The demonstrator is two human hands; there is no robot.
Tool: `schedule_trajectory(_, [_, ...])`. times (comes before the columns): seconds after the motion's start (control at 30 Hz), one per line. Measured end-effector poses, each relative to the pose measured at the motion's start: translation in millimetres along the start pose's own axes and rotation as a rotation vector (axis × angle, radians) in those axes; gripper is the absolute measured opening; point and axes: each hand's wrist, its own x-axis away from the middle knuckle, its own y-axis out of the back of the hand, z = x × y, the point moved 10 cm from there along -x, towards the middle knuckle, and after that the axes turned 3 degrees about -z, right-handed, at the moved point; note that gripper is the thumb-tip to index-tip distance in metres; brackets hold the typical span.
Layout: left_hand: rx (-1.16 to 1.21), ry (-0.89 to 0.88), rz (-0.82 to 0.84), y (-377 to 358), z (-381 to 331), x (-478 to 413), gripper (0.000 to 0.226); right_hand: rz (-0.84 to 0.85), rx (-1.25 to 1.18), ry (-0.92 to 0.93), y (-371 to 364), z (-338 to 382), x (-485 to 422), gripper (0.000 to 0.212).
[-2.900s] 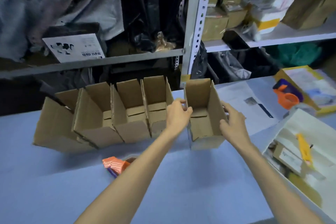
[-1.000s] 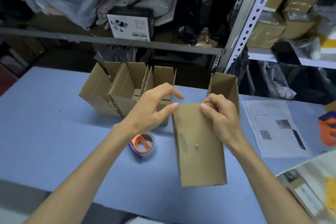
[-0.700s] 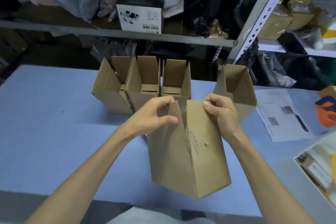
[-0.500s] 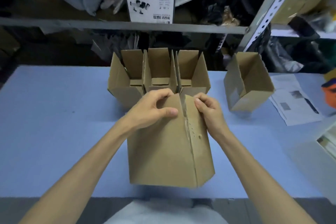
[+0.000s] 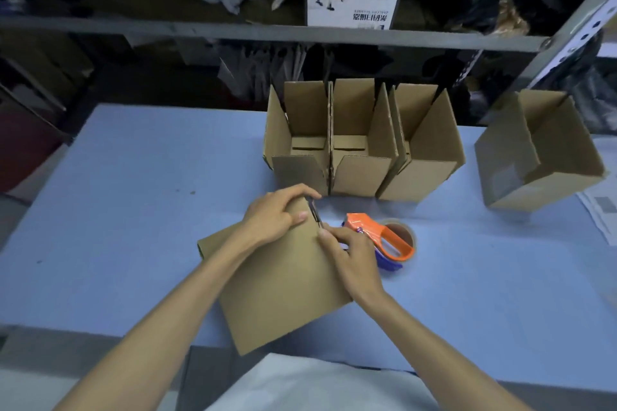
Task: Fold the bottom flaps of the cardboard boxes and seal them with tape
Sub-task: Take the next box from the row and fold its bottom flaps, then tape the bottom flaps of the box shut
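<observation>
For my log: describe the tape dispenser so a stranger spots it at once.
On the blue table, nearer than the row of three open boxes, the tape dispenser lies right beside the right hand. Alone among brown cardboard, it has an orange handle.

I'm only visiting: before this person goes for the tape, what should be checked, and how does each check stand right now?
1. Box held steady: the left hand and right hand both grip the far end of the cardboard box: ok.
2. Bottom flaps folded flat: the hands hide that end: cannot tell.
3. Tape dispenser close by: it lies on the table just beside the right hand: ok.
4. A hand free to pick it up: both are on the box: not ok.
5. Loose end of tape ready to stick: too small to see: cannot tell.
</observation>
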Motion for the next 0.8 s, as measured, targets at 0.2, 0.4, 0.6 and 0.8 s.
schedule_trajectory(0.2, [-0.001, 0.039, -0.038, -15.0, 15.1, -18.2, 0.032, 0.069, 0.202, -0.083, -22.3, -27.8, -7.5, 0.034])
schedule_trajectory(0.4, [-0.187, -0.038, 0.075, -42.8, 17.7, -34.2, 0.019, -0.055, 0.211, -0.111, -14.7, -42.1, -13.1, 0.034])
schedule_trajectory(0.6, [-0.212, -0.040, 0.058, -58.7, 18.0, -47.3, 0.008, -0.136, 0.151, -0.210, -10.4, -62.2, -1.1, 0.025])
schedule_trajectory(0.8, [-0.208, -0.107, -0.004, -62.7, 12.7, -43.5, 0.026, -0.101, 0.176, -0.179, -5.7, -64.3, 13.4, 0.024])
